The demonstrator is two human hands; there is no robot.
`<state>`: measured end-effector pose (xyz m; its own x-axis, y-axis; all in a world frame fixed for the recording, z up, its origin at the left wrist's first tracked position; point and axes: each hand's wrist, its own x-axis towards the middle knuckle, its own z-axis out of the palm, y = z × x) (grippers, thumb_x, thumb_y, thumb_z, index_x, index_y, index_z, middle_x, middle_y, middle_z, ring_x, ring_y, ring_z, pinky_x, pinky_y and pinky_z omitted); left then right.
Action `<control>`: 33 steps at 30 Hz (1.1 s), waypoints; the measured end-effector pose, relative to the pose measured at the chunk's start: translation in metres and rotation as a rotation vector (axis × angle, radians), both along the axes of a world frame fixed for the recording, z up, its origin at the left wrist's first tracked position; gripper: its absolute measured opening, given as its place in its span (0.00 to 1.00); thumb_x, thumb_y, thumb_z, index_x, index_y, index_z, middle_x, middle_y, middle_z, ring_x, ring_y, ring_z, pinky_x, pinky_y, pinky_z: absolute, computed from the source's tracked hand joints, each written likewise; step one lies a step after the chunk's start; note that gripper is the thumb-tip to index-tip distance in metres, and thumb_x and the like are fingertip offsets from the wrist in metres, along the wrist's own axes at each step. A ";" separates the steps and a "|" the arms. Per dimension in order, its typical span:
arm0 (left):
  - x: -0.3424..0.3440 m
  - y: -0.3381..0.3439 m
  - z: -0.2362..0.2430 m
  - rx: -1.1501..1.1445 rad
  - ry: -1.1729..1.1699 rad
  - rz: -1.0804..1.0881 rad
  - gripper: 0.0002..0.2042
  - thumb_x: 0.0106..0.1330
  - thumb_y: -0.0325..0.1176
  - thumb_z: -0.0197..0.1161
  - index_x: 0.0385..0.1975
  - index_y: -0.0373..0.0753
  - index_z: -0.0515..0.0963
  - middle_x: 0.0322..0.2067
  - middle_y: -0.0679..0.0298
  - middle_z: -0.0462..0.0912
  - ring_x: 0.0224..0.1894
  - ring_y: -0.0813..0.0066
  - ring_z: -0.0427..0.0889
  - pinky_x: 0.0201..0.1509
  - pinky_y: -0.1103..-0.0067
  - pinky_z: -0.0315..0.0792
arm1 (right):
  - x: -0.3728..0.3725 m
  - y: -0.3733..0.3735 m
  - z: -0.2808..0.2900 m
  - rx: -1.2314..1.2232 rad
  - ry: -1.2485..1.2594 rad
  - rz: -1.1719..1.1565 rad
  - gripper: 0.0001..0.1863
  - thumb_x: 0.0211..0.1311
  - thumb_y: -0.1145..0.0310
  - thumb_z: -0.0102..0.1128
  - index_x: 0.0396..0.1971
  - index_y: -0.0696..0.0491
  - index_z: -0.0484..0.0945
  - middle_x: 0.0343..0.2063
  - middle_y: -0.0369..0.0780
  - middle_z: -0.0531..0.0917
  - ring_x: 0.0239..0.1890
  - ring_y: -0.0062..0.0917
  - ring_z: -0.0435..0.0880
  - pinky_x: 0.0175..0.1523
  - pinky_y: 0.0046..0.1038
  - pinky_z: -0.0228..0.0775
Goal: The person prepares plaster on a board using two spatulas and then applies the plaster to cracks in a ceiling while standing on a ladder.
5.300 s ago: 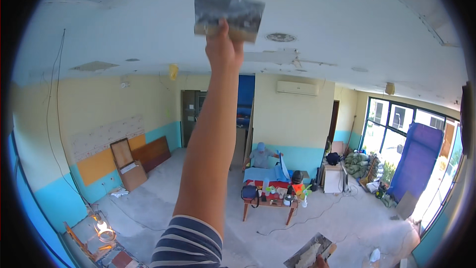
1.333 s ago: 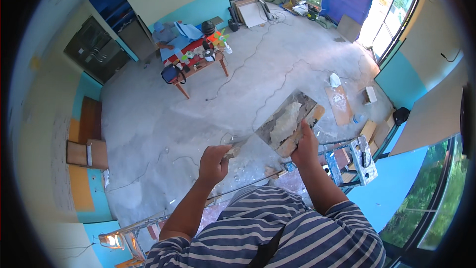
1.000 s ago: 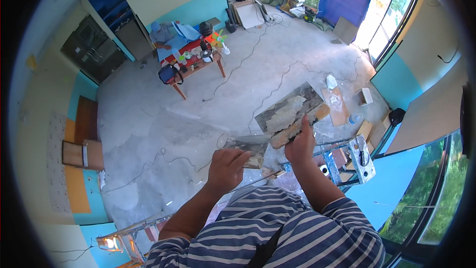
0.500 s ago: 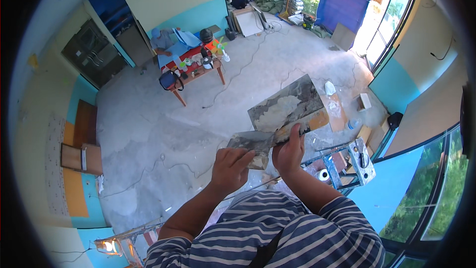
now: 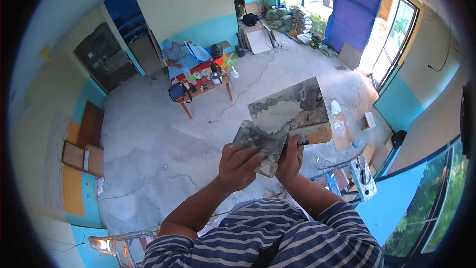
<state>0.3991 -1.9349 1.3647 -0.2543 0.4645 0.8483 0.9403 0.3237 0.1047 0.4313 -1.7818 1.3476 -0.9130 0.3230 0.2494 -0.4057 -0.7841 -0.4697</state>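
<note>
left hand [image 5: 238, 171] grasps a metal filling knife [image 5: 260, 138], fingers spread across its upper face close to the handle end; right hand [image 5: 289, 164] is clenched round the handle [image 5: 320, 134] of a wider steel plastering blade [image 5: 310, 94], thumb uppermost. neither hand is released.

head view, only one: wide blade sits up and ahead of the right fist, loaded face showing. its long axis runs left to right, right end angled a bit farther from the body. yellowish handle lies along the near edge; left part of it is covered. pale filler paste [image 5: 275, 115] sits on the wide blade, mostly left of centre, reaching toward the near left corner, with a darker, rougher smear toward the right edge.

key relation: filling knife overlaps that near left corner in view, its far edge right at the paste's near side. real contact or just a lap in depth, can't tell. from left grip, paste lies ahead and slightly right; from right grip, ahead and slightly left. left tool looks nearest to paste; hands themselves about equal. knife looks almost square from here, so long axis hard to call. its right side is close against the right fist.

stepladder [image 5: 364, 178] right of the right forearm, well apart from both blades.
</note>
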 end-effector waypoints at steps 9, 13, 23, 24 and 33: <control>-0.031 0.034 0.043 0.113 0.174 0.065 0.24 0.37 0.27 0.68 0.42 0.43 0.82 0.42 0.61 0.80 0.38 0.62 0.75 0.42 0.67 0.70 | -0.008 0.021 -0.015 0.392 0.029 -0.039 0.23 0.74 0.58 0.47 0.59 0.59 0.64 0.55 0.41 0.74 0.57 0.26 0.74 0.60 0.31 0.66; -0.037 0.042 0.064 0.197 0.201 0.110 0.18 0.46 0.29 0.71 0.40 0.40 0.80 0.41 0.58 0.79 0.37 0.59 0.76 0.42 0.65 0.70 | -0.006 0.049 -0.019 0.656 0.002 0.025 0.25 0.72 0.57 0.51 0.60 0.57 0.64 0.56 0.42 0.74 0.57 0.28 0.73 0.61 0.32 0.66; -0.063 0.041 0.048 0.898 -1.392 -0.361 0.13 0.75 0.33 0.50 0.54 0.34 0.68 0.45 0.62 0.77 0.45 0.75 0.77 0.51 0.75 0.73 | -0.047 0.146 -0.021 0.066 -0.545 0.627 0.26 0.73 0.55 0.44 0.58 0.64 0.67 0.48 0.49 0.81 0.47 0.37 0.84 0.54 0.38 0.77; -0.065 0.045 0.039 0.904 -1.402 -0.347 0.13 0.75 0.33 0.50 0.54 0.34 0.68 0.45 0.62 0.77 0.45 0.75 0.77 0.51 0.75 0.73 | -0.047 0.149 -0.023 0.062 -0.558 0.700 0.27 0.73 0.55 0.45 0.58 0.64 0.67 0.48 0.48 0.81 0.47 0.36 0.84 0.54 0.38 0.77; -0.066 0.069 -0.041 0.652 -1.835 -0.197 0.19 0.72 0.44 0.57 0.53 0.36 0.70 0.42 0.64 0.79 0.42 0.77 0.79 0.47 0.78 0.74 | -0.033 0.152 -0.027 0.025 -0.581 0.705 0.27 0.72 0.55 0.47 0.58 0.64 0.67 0.49 0.49 0.81 0.48 0.36 0.84 0.54 0.37 0.77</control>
